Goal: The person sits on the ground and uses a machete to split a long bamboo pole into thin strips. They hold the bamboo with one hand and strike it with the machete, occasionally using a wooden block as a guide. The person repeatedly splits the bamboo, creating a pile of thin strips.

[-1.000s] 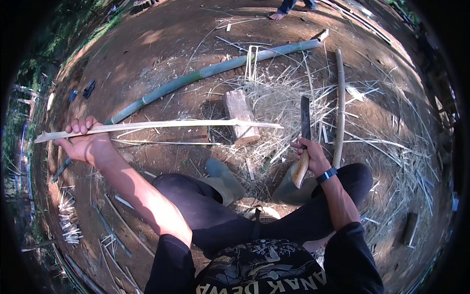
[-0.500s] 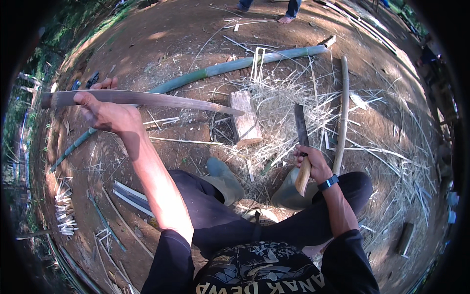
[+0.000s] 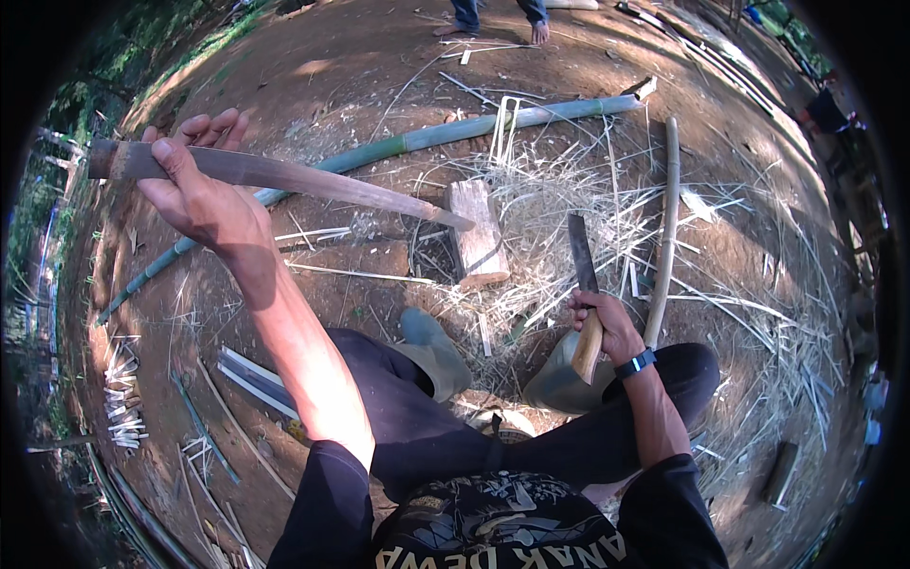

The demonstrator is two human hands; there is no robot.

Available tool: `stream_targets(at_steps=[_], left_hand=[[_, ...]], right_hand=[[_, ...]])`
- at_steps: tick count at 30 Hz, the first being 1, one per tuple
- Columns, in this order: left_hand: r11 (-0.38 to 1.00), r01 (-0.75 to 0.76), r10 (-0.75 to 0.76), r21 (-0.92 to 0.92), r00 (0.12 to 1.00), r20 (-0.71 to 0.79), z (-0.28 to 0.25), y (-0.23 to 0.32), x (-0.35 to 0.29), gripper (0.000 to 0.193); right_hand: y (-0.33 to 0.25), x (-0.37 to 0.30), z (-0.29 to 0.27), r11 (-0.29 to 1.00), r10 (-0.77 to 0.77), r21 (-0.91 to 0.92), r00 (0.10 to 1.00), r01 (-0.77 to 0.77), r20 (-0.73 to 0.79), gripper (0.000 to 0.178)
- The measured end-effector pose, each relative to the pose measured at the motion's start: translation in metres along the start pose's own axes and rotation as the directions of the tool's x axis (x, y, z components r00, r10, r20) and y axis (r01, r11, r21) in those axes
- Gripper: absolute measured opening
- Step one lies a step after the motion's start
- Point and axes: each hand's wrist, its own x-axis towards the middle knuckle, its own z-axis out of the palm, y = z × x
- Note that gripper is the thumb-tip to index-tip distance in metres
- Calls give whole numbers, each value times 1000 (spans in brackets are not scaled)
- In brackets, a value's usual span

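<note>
My left hand (image 3: 204, 190) holds a long brown bamboo slat (image 3: 313, 180) near its wide end. The thumb lies over the slat, and the other fingers stretch out loosely behind it. Its narrow tip reaches over the top of a short wooden block (image 3: 477, 248) lying on the ground before me; whether it touches cannot be told. My right hand (image 3: 607, 321) is closed around the wooden handle of a machete (image 3: 581, 256), above my right boot. The dark blade points away from me, to the right of the block.
A long green bamboo pole (image 3: 436, 136) lies across the ground beyond the block. Pale shavings (image 3: 559, 209) are strewn around, with a thinner pole (image 3: 667, 218) on the right. Short cut pieces (image 3: 123, 394) lie at left. Another person's bare feet (image 3: 538, 33) stand at the far edge.
The slat's wide end has risen with my left hand, whose fingers have straightened. My right hand and the machete have barely moved. The other person's feet have shifted left.
</note>
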Motion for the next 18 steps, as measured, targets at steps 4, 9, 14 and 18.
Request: stream_targets(at_steps=[4,9,14,18], left_hand=[[999,-38,37,-39,999,-33,-4,7,-1,39],[993,-36,31,-110,998,-46,-4,8,-3,37],[990,20,-27,-140,998,-50,1,6,-6,33],[991,20,-26,-135,999,-40,-5,6,-4,32]], right_hand=[[0,-1,3,1000,1,0,1000,-1,3,11],[1,1,-3,999,9,51,1000,-9,-3,12],[-1,0,0,997,-12,74,1000,11,17,13],[-2,-3,1,998,-17,67,1000,17,1,13]])
